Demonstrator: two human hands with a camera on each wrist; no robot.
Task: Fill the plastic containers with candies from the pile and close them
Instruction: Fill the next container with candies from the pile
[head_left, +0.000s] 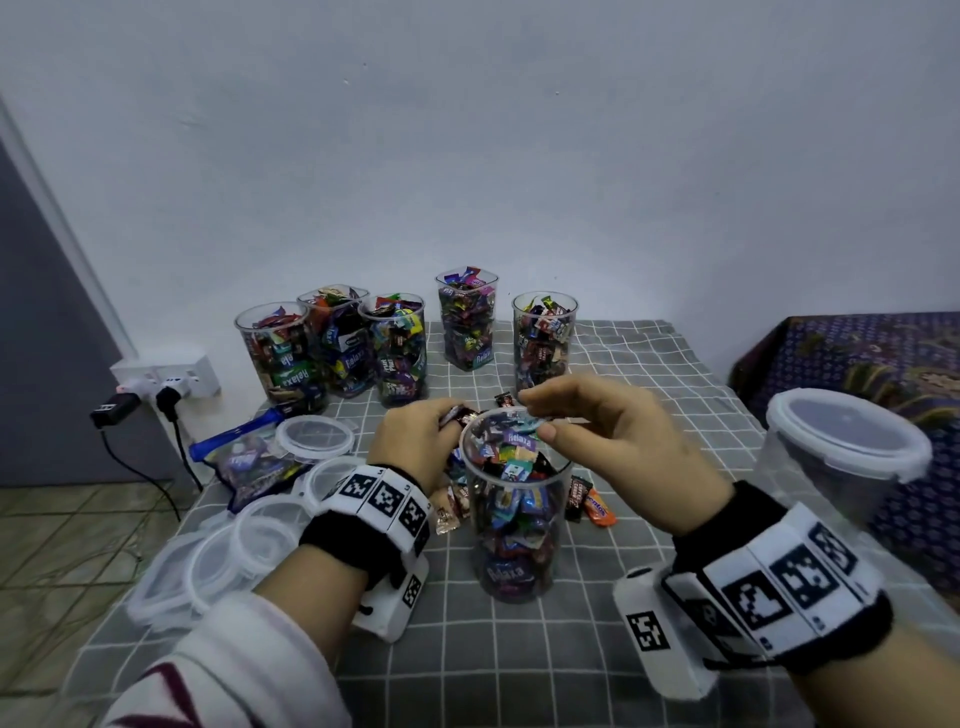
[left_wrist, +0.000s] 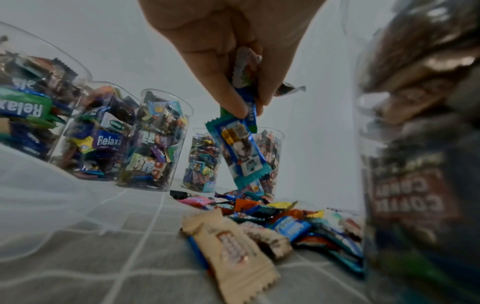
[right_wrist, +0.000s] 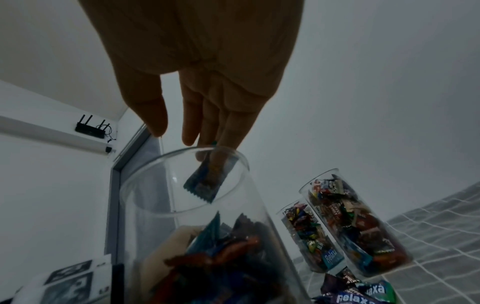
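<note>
A clear plastic container (head_left: 514, 525), mostly full of wrapped candies, stands at the middle of the checked cloth. Just left of its rim, my left hand (head_left: 452, 415) pinches a bunch of candies; in the left wrist view a teal-wrapped candy (left_wrist: 239, 152) dangles from the fingers (left_wrist: 233, 102) above the loose candy pile (left_wrist: 272, 216). My right hand (head_left: 535, 415) hovers over the rim with fingers nearly straight and thumb apart. A blue candy (right_wrist: 207, 183) hangs just inside the container's rim (right_wrist: 145, 176) below the fingertips (right_wrist: 189, 137); I cannot tell whether it still touches them.
Several filled, lidless containers (head_left: 395, 353) stand at the back. Loose lids (head_left: 314, 439) and a candy bag (head_left: 249, 462) lie on the left near the table edge. A large lidded tub (head_left: 847, 457) sits right. Loose candies (head_left: 592, 501) lie beside the middle container. Plugs (head_left: 166, 395) hang left.
</note>
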